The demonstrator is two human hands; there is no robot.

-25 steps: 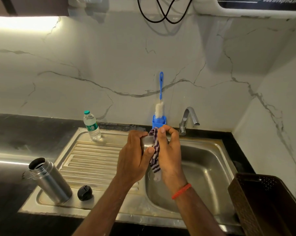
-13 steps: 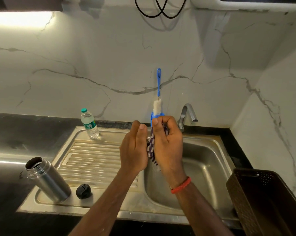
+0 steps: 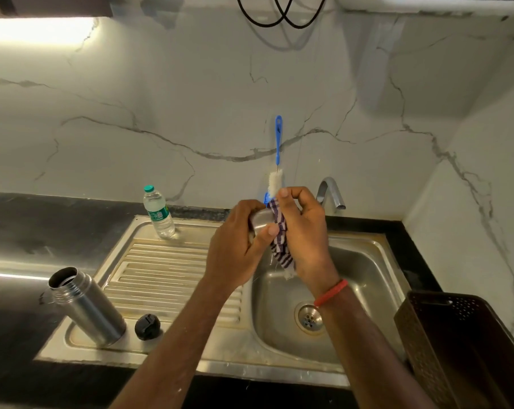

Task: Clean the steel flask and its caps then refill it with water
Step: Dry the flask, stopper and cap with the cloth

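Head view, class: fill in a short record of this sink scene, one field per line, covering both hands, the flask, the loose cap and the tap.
left hand: holds steel cap
right hand: presses striped cloth to that cap
steel flask: open, upright on drainboard
black cap: beside flask, apart
tap: no water visible
bottle brush: upright behind the hands

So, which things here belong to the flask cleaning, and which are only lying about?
Part of the job:
- steel flask, open, on the drainboard
- black cap beside it
- steel cap in the left hand
- striped cloth in the right hand
- sink, tap

Possibly useful:
- bottle brush

Lying about:
- plastic water bottle
- dark basket
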